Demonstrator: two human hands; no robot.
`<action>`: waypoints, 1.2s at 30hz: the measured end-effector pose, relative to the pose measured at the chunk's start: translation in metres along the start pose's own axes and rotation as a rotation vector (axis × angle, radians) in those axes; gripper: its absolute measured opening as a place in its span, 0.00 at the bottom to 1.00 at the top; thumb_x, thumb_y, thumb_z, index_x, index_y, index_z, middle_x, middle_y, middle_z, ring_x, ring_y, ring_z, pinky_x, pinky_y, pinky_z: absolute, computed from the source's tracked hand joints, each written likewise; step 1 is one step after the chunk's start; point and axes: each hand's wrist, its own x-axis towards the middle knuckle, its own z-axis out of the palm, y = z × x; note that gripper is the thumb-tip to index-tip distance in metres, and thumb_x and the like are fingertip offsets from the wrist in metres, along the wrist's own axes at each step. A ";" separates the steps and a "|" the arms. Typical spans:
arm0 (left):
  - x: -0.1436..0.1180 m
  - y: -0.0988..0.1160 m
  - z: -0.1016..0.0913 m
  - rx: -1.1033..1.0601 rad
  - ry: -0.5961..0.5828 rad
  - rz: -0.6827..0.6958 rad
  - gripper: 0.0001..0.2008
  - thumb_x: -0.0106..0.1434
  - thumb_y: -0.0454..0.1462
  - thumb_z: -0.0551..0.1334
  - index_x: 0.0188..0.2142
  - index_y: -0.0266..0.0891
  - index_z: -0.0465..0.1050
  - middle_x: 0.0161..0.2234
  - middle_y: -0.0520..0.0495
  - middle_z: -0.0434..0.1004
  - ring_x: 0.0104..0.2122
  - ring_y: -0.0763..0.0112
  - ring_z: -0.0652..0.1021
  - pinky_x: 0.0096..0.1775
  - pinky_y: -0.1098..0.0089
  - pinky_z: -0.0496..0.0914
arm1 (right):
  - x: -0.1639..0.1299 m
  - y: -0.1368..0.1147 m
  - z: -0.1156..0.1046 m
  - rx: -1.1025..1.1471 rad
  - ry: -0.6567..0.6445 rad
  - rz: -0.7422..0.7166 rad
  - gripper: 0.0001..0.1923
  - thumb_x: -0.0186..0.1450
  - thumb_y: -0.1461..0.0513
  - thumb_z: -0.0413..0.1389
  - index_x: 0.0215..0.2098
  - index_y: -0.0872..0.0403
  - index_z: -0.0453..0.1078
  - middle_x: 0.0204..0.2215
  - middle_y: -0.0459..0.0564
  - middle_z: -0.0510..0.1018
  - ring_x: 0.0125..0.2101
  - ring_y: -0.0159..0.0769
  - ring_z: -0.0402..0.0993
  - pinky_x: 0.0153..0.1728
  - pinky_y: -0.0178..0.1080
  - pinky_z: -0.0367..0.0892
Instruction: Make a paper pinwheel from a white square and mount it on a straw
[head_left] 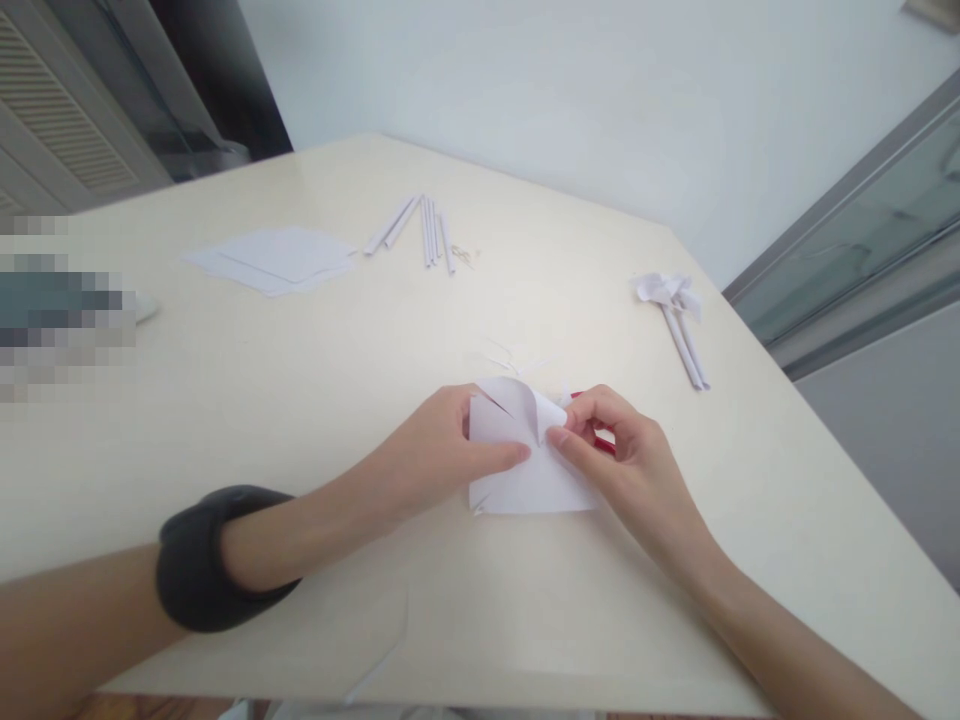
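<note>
Head view: my left hand (450,445) and right hand (611,445) pinch the paper square (525,480), thin, light, easily creased; hold at folded corners.

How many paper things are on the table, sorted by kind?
Cut paper square held by left hand and right hand: 1
Stack of flat sheets: 1
Loose rolled paper sticks: about 6
Finished pinwheels on sticks: about 2, overlapping
Total: about 10, on the table
</note>
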 end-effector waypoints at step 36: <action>-0.002 -0.003 -0.001 0.057 0.020 -0.037 0.12 0.57 0.45 0.61 0.33 0.39 0.75 0.30 0.49 0.78 0.30 0.63 0.77 0.27 0.70 0.69 | -0.001 0.004 0.009 -0.149 0.086 -0.148 0.06 0.63 0.64 0.55 0.28 0.51 0.62 0.29 0.44 0.66 0.31 0.34 0.64 0.34 0.38 0.63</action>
